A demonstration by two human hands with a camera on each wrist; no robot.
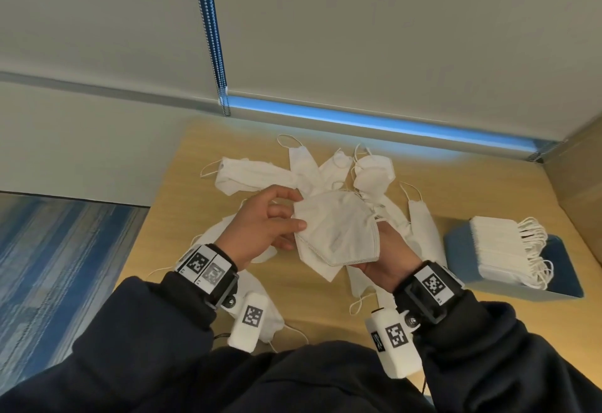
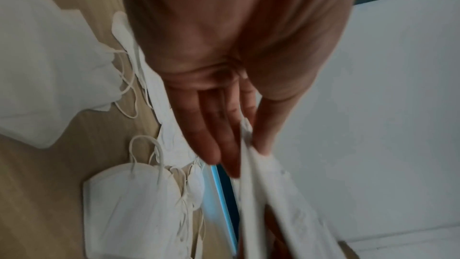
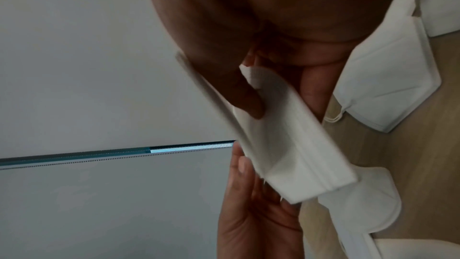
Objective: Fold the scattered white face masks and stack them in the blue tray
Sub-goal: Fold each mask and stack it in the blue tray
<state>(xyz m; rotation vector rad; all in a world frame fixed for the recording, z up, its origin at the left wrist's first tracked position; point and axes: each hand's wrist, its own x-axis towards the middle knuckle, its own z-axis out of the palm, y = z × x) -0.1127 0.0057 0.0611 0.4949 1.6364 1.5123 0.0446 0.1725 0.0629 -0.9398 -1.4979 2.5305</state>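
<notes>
Both hands hold one white face mask (image 1: 338, 230) up above the wooden table (image 1: 189, 191). My left hand (image 1: 298, 210) pinches its left edge between thumb and fingers; in the left wrist view the left hand (image 2: 239, 157) clamps the mask (image 2: 286, 204) edge-on. My right hand (image 1: 386, 250) grips the lower right corner from beneath, and in the right wrist view the right hand (image 3: 283, 105) has thumb and fingers pressed on the mask (image 3: 298, 155). Several loose masks (image 1: 247, 175) lie scattered under and behind the hands. The blue tray (image 1: 457, 251) stands at the right with a stack of folded masks (image 1: 495, 246).
A window blind with a bead cord (image 1: 211, 38) rises behind the table. Blue striped carpet (image 1: 65, 250) lies beyond the table's left edge. A wooden side panel (image 1: 580, 178) closes off the right, just past the tray.
</notes>
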